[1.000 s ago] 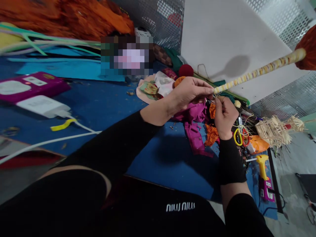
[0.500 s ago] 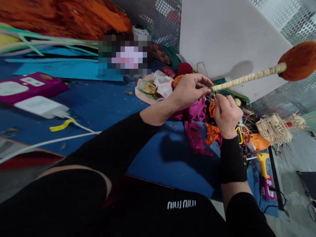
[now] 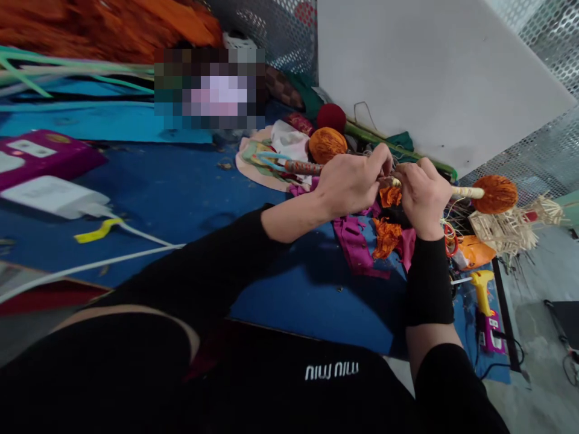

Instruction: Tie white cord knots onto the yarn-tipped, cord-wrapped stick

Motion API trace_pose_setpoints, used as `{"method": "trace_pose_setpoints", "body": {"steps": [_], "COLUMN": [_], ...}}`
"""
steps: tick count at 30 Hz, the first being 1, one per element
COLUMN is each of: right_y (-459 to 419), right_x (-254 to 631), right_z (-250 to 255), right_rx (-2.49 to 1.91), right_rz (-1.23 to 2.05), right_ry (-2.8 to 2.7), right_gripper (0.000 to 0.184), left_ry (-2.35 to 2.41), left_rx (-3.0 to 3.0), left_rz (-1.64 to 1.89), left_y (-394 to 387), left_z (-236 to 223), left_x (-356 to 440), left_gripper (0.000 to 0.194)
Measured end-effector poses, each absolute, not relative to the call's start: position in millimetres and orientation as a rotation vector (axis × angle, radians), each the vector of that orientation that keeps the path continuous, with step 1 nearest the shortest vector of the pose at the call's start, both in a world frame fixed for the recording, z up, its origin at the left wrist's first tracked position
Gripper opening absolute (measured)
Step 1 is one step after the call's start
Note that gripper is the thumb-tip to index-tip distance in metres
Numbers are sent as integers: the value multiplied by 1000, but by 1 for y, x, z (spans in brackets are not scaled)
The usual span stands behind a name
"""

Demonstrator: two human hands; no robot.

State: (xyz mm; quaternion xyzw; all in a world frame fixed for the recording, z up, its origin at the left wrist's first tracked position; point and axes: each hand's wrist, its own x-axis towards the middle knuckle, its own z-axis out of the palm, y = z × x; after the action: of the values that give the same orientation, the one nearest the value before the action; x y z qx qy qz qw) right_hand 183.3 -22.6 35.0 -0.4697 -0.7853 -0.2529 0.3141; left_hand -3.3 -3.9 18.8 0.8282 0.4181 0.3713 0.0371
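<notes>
Both hands meet over the pile, on a thin stick (image 3: 468, 192) wrapped in pale yellow and white, with a fuzzy orange-brown ball (image 3: 494, 194) at its right end. My left hand (image 3: 350, 184) pinches near the stick's inner end; a bit of thread or wire seems to lie between the fingertips, too small to make out. My right hand (image 3: 425, 196) is closed around the wrapped part. Left of my left hand, a reddish patterned rod (image 3: 303, 167) sticks out beside a light blue loop (image 3: 271, 158); whether it joins the held stick, I cannot tell.
Magenta cloth scraps (image 3: 355, 247), orange crumpled pieces (image 3: 388, 238), an orange ball (image 3: 328, 144) and a red ball (image 3: 331, 117) lie around my hands. To the right are a yellow glue gun (image 3: 483, 289) and a straw-stick structure (image 3: 504, 232). A white charger (image 3: 54, 198) with cable lies left.
The stick has swung down from its upward slant, bringing its orange-brown ball lower and leftward. My right hand has shifted from beneath the stick's inner end onto its wrapped part.
</notes>
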Motion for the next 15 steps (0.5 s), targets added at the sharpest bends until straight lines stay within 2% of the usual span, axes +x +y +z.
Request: {"method": "trace_pose_setpoints", "body": {"steps": [7,15], "right_y": [-16,-23], "right_x": [195,195], "right_z": [37,45], "right_rx": [-1348,-1454], "right_rz": [-391,-319], "right_ry": [-2070,-2026], "right_gripper": [27,22], "left_ry": [1125,851], "left_rx": [2812,2907], "left_rz": [1227,1397], "left_y": [3,7], "left_z": [9,-3], "left_x": [-3,0], "left_gripper": [27,30]}}
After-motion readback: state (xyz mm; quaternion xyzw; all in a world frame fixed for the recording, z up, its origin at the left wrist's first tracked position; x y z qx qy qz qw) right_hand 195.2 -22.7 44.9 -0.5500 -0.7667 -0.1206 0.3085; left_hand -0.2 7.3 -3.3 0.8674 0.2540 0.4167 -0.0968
